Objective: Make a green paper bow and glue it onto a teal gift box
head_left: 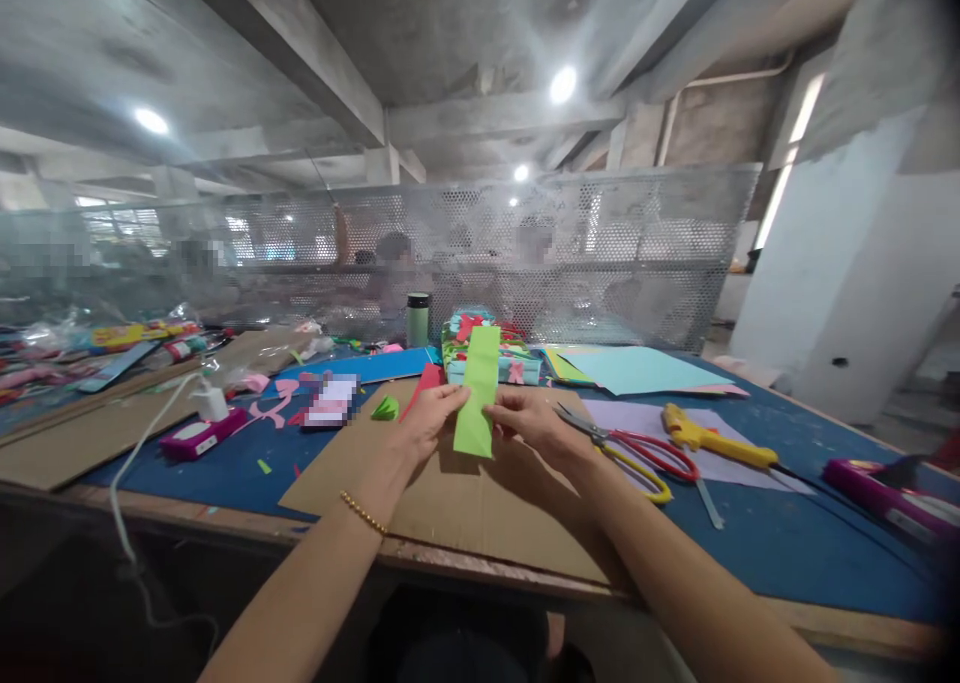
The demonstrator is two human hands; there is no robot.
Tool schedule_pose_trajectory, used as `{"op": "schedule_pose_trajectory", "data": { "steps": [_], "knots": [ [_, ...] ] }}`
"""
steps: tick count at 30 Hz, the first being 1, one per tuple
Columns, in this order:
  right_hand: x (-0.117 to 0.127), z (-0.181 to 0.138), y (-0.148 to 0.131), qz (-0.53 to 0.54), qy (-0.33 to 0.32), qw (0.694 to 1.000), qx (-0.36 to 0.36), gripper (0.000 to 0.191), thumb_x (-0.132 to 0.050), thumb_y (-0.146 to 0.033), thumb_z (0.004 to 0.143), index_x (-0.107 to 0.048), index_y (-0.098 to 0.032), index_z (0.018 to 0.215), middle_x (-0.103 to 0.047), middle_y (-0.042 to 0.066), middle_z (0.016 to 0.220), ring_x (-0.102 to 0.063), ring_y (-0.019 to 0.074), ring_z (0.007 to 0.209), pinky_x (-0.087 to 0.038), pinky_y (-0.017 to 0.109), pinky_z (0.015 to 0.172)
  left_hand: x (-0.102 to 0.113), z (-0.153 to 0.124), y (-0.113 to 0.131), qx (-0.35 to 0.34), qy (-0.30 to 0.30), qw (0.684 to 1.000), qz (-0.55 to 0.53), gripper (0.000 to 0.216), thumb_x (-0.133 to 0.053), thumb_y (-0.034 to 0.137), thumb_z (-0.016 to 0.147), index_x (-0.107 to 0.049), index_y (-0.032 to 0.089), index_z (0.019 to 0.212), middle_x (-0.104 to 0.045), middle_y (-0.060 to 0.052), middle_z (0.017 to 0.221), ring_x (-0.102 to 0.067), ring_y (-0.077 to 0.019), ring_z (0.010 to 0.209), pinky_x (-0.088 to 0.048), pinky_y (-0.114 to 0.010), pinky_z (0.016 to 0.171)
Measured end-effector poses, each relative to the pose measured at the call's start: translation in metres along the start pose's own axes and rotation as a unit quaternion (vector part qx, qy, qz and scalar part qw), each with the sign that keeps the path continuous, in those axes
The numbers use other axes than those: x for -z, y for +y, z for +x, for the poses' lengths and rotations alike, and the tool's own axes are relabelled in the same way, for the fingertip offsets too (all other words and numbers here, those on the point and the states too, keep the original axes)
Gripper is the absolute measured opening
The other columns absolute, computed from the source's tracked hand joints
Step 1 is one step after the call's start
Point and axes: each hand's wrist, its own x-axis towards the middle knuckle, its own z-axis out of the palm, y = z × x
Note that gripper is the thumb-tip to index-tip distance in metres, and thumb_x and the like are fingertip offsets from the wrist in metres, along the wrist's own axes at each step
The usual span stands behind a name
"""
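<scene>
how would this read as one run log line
left hand: holds green paper strip; right hand: holds same strip; below: cardboard sheet; right side: scissors, yellow glue gun

Free cardboard (465, 508) under green paper (479, 385), scissors (619, 436) right, bottle (418, 323) beyond

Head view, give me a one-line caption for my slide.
Left hand and right hand hold a green strip above cardboard, with scissors lying to the right.
</scene>
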Motion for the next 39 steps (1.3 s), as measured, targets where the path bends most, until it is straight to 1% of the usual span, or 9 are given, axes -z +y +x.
{"op": "schedule_pose_trajectory", "data": {
  "steps": [3,8,16,20,24,26,28,33,39],
  "knots": [
    [0.001,0.001,0.001,-0.002,0.028,1.000,0.005,0.034,-0.074,-0.048,0.073,-0.061,-0.018,0.063,-0.061,-0.002,0.059,-0.053,0.0107,0.054,-0.040,0.022,0.054,0.001,-0.007,0.003,-0.023,0.002,0.999,0.038,0.046,-0.086,0.025,0.062,-0.069,0.010,0.102,-0.068,-0.002,0.069,-0.064,-0.0136,0.061,-0.050,-0.024,0.061],
    [0.000,0.002,0.002,0.014,0.053,0.998,0.004,0.036,-0.074,-0.051,0.071,-0.060,-0.020,0.060,-0.061,-0.003,0.054,-0.054,0.0112,0.051,-0.043,0.024,0.053,-0.001,-0.009,0.004,-0.099,0.051,0.988,0.111,0.059,-0.077,0.013,0.062,-0.061,0.008,0.119,-0.061,0.005,0.060,-0.058,-0.0102,0.056,-0.045,-0.022,0.059],
    [-0.001,0.002,0.003,0.053,0.066,0.996,-0.003,0.036,-0.074,-0.050,0.070,-0.058,-0.020,0.060,-0.060,-0.002,0.053,-0.054,0.0107,0.047,-0.044,0.024,0.052,-0.001,-0.007,0.003,-0.123,0.045,0.984,0.117,0.067,-0.076,0.016,0.063,-0.056,0.005,0.126,-0.072,-0.003,0.076,-0.067,-0.0162,0.071,-0.050,-0.026,0.069],
    [-0.003,0.005,0.006,0.055,0.098,0.994,-0.001,0.028,-0.075,-0.040,0.071,-0.060,-0.021,0.084,-0.063,-0.003,0.057,-0.059,0.0128,0.049,-0.048,0.025,0.053,0.000,-0.007,0.001,-0.124,0.070,0.981,0.132,0.065,-0.077,0.016,0.061,-0.058,0.004,0.122,-0.070,-0.002,0.072,-0.064,-0.0147,0.069,-0.050,-0.025,0.068],
    [-0.006,0.009,0.008,0.045,0.131,0.990,0.024,0.066,-0.076,-0.032,0.068,-0.046,-0.019,0.125,-0.065,-0.006,0.060,-0.062,0.0156,0.053,-0.049,0.026,0.053,0.001,-0.005,0.000,-0.130,0.115,0.976,0.130,0.061,-0.075,0.012,0.059,-0.060,0.004,0.118,-0.062,0.004,0.061,-0.056,-0.0107,0.058,-0.046,-0.023,0.061],
    [-0.008,0.010,0.007,0.042,0.135,0.989,0.044,0.077,-0.076,-0.029,0.067,-0.039,-0.019,0.134,-0.065,-0.007,0.062,-0.064,0.0165,0.057,-0.050,0.027,0.057,0.002,-0.003,-0.001,-0.120,0.133,0.977,0.115,0.063,-0.074,0.010,0.058,-0.059,0.004,0.118,-0.057,0.006,0.057,-0.052,-0.0093,0.053,-0.043,-0.021,0.057],
    [-0.010,0.008,0.006,0.044,0.113,0.990,0.066,0.072,-0.076,-0.029,0.067,-0.044,-0.021,0.132,-0.067,-0.006,0.066,-0.065,0.0169,0.063,-0.051,0.029,0.062,0.003,0.000,-0.003,-0.098,0.139,0.981,0.090,0.065,-0.072,0.007,0.056,-0.059,0.006,0.119,-0.054,0.008,0.055,-0.051,-0.0087,0.051,-0.041,-0.021,0.055],
    [-0.017,0.003,0.006,0.057,0.067,0.994,0.072,0.038,-0.078,-0.035,0.070,-0.070,-0.019,0.103,-0.071,0.001,0.074,-0.064,0.0169,0.067,-0.050,0.030,0.064,0.004,0.004,-0.007,-0.083,0.114,0.989,0.045,0.071,-0.074,0.010,0.055,-0.055,0.008,0.123,-0.054,0.009,0.058,-0.052,-0.0091,0.053,-0.043,-0.022,0.056],
    [-0.014,0.008,0.016,0.086,0.090,0.990,0.060,0.043,-0.081,-0.042,0.068,-0.073,-0.017,0.102,-0.075,0.005,0.085,-0.065,0.0168,0.070,-0.052,0.032,0.069,0.000,-0.002,-0.005,-0.115,0.050,0.990,0.065,0.057,-0.081,0.020,0.057,-0.063,0.013,0.110,-0.065,0.002,0.066,-0.059,-0.0115,0.060,-0.045,-0.023,0.059]
  ]
}}
